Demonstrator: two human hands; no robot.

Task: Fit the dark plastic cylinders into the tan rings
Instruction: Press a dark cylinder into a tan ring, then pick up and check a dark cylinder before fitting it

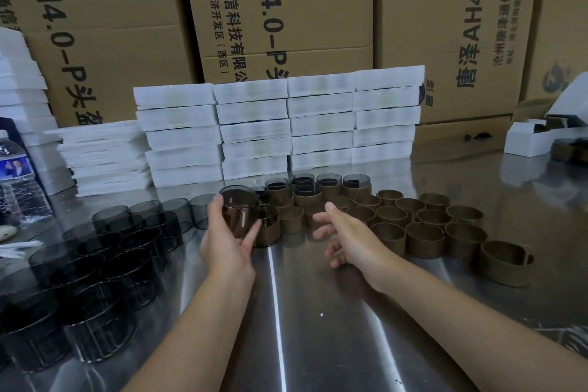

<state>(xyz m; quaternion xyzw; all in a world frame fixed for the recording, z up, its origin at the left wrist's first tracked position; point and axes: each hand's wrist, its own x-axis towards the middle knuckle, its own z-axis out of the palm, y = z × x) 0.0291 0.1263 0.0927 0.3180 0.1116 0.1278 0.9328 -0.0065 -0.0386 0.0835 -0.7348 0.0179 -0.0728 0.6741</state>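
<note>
Above the table (318, 328), left grip (227, 239) clasps a dark cylinder (238, 210) (upright); right grip (346, 232) hovers loose-fingered.

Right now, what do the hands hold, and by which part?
The left hand grips one dark cylinder by its side wall; the right hand holds nothing.

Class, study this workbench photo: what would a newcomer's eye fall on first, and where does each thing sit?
First, the left hand at centre, gripping a brownish cylinder, with the open right hand beside it. Next, the crowd of dark cylinders on the left of the shiny metal table and the tan rings on the right, with stacked white trays behind.
</note>
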